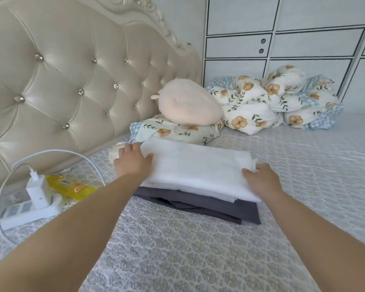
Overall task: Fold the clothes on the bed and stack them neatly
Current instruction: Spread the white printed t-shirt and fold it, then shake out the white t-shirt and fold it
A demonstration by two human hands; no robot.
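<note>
Two bare hands reach out over the bed (198, 249), which has a pale cover with a grey leafy pattern. Between them lies a folded white cloth (198, 167). It sits on top of a folded dark grey cloth (209, 207), so the two make a small stack in the middle of the bed. The left hand (133, 161) is at the left end of the white cloth, with the thumb lying on top of the cloth and the fingers stretched out along its far left edge. I cannot tell if those fingers go under the cloth. The right hand (261, 180) is at the right end, near the front corner, and its fingers curl onto the edge of the white cloth and hold it. Just behind the stack is a flowery pillow (177, 131) with a soft peach plush toy (188, 106) resting on it. Farther back on the right is a bunched-up flowery quilt (278, 102), close to a white wardrobe (282, 39). A padded cream headboard (72, 81) with shiny buttons stands on the left. Near it, on the bed, are a white power strip (25, 211) with a charger (36, 190) plugged in, a white cable (51, 154) and a yellow packet (72, 186).
</note>
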